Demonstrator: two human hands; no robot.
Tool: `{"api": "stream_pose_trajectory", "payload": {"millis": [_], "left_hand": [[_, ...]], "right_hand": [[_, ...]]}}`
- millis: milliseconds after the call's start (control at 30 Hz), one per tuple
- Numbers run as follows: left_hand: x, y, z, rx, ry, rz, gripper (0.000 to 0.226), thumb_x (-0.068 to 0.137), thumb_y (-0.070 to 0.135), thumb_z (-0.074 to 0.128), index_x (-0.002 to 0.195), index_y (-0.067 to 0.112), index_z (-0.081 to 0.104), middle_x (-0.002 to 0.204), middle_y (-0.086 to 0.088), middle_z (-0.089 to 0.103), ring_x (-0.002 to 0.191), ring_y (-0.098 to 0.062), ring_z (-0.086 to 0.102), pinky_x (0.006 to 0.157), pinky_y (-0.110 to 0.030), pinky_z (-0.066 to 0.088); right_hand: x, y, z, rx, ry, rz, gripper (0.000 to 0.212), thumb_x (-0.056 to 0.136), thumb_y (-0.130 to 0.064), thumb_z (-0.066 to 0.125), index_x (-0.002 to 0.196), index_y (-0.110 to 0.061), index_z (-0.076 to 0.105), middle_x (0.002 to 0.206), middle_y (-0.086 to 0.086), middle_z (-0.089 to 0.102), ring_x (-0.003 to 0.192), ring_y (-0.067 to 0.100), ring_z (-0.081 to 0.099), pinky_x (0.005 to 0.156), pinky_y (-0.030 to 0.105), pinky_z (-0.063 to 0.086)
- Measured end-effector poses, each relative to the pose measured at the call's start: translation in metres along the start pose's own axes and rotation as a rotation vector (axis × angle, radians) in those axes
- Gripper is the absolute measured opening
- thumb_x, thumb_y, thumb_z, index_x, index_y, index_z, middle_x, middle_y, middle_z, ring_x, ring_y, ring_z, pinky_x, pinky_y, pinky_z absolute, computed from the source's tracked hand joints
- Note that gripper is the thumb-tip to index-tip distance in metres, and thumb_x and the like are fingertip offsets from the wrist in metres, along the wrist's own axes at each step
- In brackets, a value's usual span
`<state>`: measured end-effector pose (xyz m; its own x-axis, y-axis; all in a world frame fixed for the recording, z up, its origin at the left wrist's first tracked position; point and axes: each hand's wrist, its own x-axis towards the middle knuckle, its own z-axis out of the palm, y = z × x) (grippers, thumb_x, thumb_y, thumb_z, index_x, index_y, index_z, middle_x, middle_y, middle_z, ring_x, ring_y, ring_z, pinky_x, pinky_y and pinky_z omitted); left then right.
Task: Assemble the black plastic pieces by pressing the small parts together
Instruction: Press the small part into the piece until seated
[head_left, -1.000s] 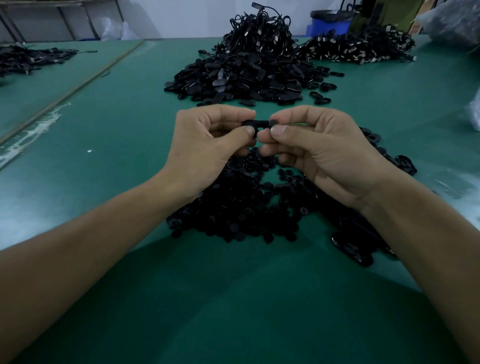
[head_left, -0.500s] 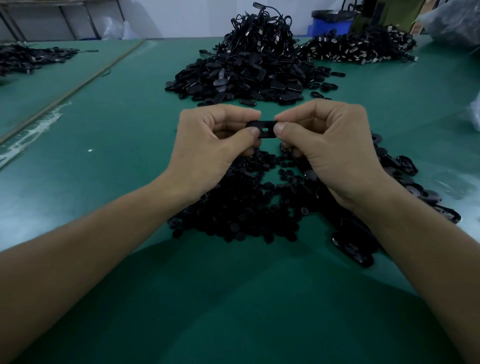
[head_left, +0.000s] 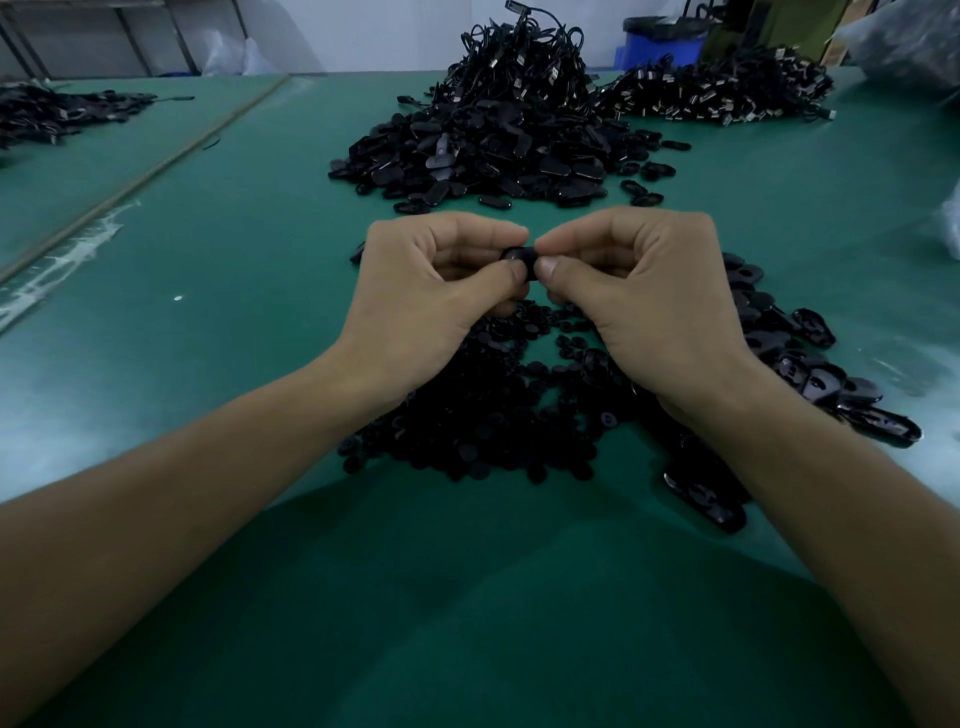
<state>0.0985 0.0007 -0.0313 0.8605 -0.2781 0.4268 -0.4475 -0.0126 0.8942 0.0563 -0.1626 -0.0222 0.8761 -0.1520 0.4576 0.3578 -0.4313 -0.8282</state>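
Above the green table, my left hand (head_left: 436, 291) and my right hand (head_left: 639, 296) meet at their fingertips. Between them sits a small black plastic piece (head_left: 519, 257), pinched by both thumbs and forefingers; most of it is hidden by the fingers. Directly below the hands lies a heap of small round black parts (head_left: 483, 415). Larger oval black shells (head_left: 810, 364) are scattered to the right of that heap.
A big pile of black oval pieces and cords (head_left: 498, 140) rises at the table's far middle. Another pile with metal ends (head_left: 722, 96) lies far right, beside a blue bin (head_left: 660, 47). More black parts (head_left: 57, 111) sit on the left table.
Both hands have drawn closer together around the black piece, so less of it shows between the fingertips. The piles have not moved.
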Motion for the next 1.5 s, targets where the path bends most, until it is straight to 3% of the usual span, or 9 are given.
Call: {"api": "stream_pose_trajectory", "payload": {"millis": [200, 400, 533, 667, 833, 933, 1100, 1400, 1500], "left_hand": [[0.0, -0.001, -0.001, 0.016, 0.009, -0.004, 0.018, 0.086, 0.0, 0.075, 0.097, 0.015, 0.074, 0.087, -0.01, 0.076, 0.077, -0.02, 0.075, 0.069, -0.024, 0.059], [0.0, -0.004, 0.0, 0.033, -0.001, 0.009, 0.018, 0.082, 0.009, 0.076, 0.093, 0.023, 0.075, 0.082, -0.001, 0.077, 0.077, -0.016, 0.074, 0.07, -0.025, 0.059], [0.0, -0.007, -0.001, 0.094, -0.015, 0.032, 0.021, 0.081, 0.01, 0.076, 0.093, 0.028, 0.074, 0.084, 0.004, 0.078, 0.077, -0.011, 0.074, 0.074, -0.026, 0.06], [-0.001, -0.007, 0.0, 0.146, -0.047, 0.052, 0.025, 0.083, 0.005, 0.075, 0.093, 0.028, 0.073, 0.084, 0.01, 0.077, 0.078, -0.004, 0.072, 0.074, -0.02, 0.056], [-0.003, -0.005, 0.001, 0.275, -0.056, 0.1, 0.023, 0.081, 0.01, 0.076, 0.094, 0.028, 0.071, 0.089, 0.009, 0.076, 0.084, -0.005, 0.073, 0.081, -0.023, 0.057], [-0.004, -0.005, 0.001, 0.358, -0.02, 0.142, 0.026, 0.083, 0.005, 0.075, 0.093, 0.028, 0.069, 0.085, 0.014, 0.074, 0.08, 0.0, 0.071, 0.076, -0.017, 0.055], [-0.003, -0.009, -0.003, 0.441, -0.015, 0.177, 0.022, 0.084, 0.003, 0.075, 0.096, 0.021, 0.071, 0.082, 0.017, 0.071, 0.075, 0.004, 0.069, 0.071, -0.009, 0.051], [0.002, -0.007, -0.008, 0.21, -0.122, 0.022, 0.028, 0.085, 0.006, 0.077, 0.101, 0.026, 0.066, 0.082, 0.003, 0.077, 0.068, -0.01, 0.07, 0.071, -0.024, 0.058], [0.003, -0.009, -0.008, 0.138, -0.135, -0.043, 0.027, 0.085, 0.001, 0.077, 0.098, 0.023, 0.067, 0.077, 0.002, 0.076, 0.064, -0.011, 0.069, 0.069, -0.024, 0.058]], "right_hand": [[0.0, 0.003, 0.002, 0.018, -0.011, 0.037, 0.016, 0.087, -0.011, 0.076, 0.084, -0.027, 0.072, 0.072, -0.009, 0.073, 0.07, 0.005, 0.071, 0.07, 0.021, 0.056], [0.0, 0.004, 0.002, 0.046, -0.049, 0.075, 0.016, 0.089, -0.009, 0.074, 0.085, -0.024, 0.07, 0.068, -0.01, 0.072, 0.066, 0.003, 0.07, 0.064, 0.014, 0.051], [-0.002, 0.002, 0.002, -0.092, -0.035, 0.006, 0.017, 0.088, -0.012, 0.074, 0.085, -0.027, 0.07, 0.074, -0.01, 0.072, 0.07, 0.002, 0.069, 0.069, 0.018, 0.055], [-0.004, 0.002, 0.003, -0.15, -0.007, -0.012, 0.017, 0.087, -0.013, 0.076, 0.083, -0.029, 0.069, 0.074, -0.013, 0.071, 0.07, -0.002, 0.068, 0.066, 0.012, 0.052], [-0.006, 0.003, 0.007, -0.162, 0.014, -0.004, 0.024, 0.086, -0.013, 0.077, 0.081, -0.033, 0.064, 0.072, -0.016, 0.069, 0.071, -0.007, 0.067, 0.063, 0.005, 0.047], [-0.008, 0.002, 0.01, -0.192, -0.017, -0.035, 0.027, 0.09, -0.013, 0.072, 0.084, -0.037, 0.06, 0.075, -0.016, 0.07, 0.074, -0.006, 0.067, 0.064, 0.008, 0.049], [-0.008, 0.001, 0.008, -0.223, -0.118, -0.072, 0.027, 0.093, -0.007, 0.062, 0.089, -0.033, 0.056, 0.074, -0.011, 0.072, 0.06, 0.004, 0.064, 0.051, 0.014, 0.046], [0.003, 0.011, -0.008, -0.239, -0.13, -0.037, 0.01, 0.09, -0.024, 0.074, 0.099, -0.029, 0.073, 0.086, -0.016, 0.07, 0.079, -0.002, 0.066, 0.071, 0.01, 0.048], [0.003, 0.014, -0.008, -0.172, -0.165, 0.01, 0.009, 0.09, -0.021, 0.074, 0.098, -0.024, 0.074, 0.084, -0.01, 0.073, 0.079, 0.002, 0.069, 0.076, 0.019, 0.054]]}}
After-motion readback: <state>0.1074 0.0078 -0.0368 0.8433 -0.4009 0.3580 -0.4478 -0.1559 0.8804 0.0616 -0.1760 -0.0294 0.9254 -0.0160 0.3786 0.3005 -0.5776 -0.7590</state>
